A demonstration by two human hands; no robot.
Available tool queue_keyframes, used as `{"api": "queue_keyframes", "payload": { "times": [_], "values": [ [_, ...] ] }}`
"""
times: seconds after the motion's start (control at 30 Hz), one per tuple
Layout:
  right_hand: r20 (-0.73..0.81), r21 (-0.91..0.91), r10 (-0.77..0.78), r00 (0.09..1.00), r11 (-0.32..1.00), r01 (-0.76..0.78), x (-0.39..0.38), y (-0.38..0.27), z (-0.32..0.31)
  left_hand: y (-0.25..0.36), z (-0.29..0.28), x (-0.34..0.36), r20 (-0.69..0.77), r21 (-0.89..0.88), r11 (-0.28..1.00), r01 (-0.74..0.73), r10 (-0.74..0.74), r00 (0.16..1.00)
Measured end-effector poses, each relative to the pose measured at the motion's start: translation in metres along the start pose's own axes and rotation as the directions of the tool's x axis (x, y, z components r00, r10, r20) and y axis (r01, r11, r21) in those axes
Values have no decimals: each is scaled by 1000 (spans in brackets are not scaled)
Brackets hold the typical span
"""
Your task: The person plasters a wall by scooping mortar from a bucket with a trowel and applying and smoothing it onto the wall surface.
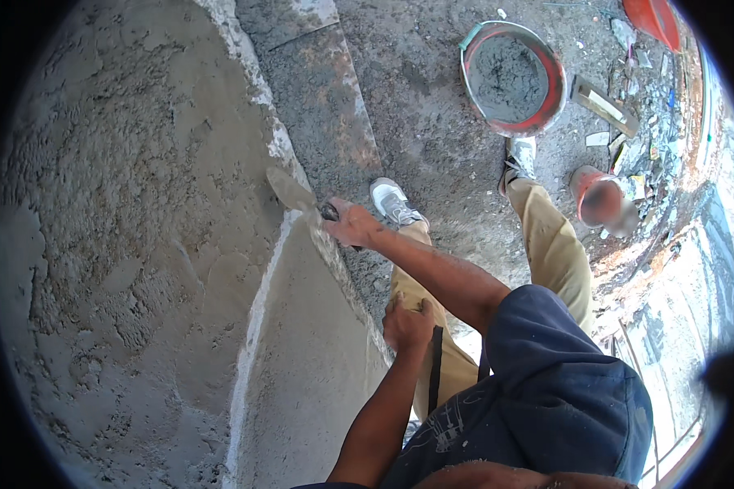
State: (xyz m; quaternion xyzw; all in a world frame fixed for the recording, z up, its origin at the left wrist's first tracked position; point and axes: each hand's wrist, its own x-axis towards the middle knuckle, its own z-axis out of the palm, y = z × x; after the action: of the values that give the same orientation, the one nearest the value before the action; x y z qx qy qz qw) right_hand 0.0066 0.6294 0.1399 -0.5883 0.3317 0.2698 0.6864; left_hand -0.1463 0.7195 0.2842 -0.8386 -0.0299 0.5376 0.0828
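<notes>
My right hand (354, 224) is closed round the dark handle of a plastering trowel (289, 190). Its mortar-coated blade lies against the edge of a grey plastered surface (179, 163), close to the upper end of a pale strip (249, 350). Left of that strip the mortar is rough; the band to its right looks smoother. My left hand (408, 323) rests on my tan trouser leg near the knee, thumb and fingers apart, holding no tool.
A red-rimmed bucket of grey mortar (510, 77) stands on the rough ground at upper right. Beside it lie a flat float-like tool (604, 106) and a smaller reddish bucket (591, 196). Another red container (654, 23) and scattered debris are farther right. A mortar-stained board (322, 98) borders the plastered edge.
</notes>
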Motion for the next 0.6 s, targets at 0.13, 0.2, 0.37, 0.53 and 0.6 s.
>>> {"api": "queue_keyframes", "payload": {
  "times": [0.13, 0.2, 0.37, 0.53, 0.6],
  "values": [
    [-227, -124, -153, 962, 984, 128, -83, 17, -131, 10, -1, -3, -61, 3, 1000, 3, -3, 998],
    [-391, -248, -131, 911, 968, 33, -119, 29, -206, 16, 0, -4, -24, 43, 999, 25, -24, 999],
    [-653, -586, -389, 650, 803, -109, -112, 22, -345, 32, -4, -5, -71, 105, 990, 94, -87, 994],
    [-597, -610, -544, 590, 785, 106, 21, -13, -426, 60, -12, -5, -46, 145, 982, 122, -117, 992],
    [-539, -595, -451, 712, 802, 58, 72, -22, -442, 78, -16, -5, -28, 160, 973, 165, -162, 986]
  ]
}}
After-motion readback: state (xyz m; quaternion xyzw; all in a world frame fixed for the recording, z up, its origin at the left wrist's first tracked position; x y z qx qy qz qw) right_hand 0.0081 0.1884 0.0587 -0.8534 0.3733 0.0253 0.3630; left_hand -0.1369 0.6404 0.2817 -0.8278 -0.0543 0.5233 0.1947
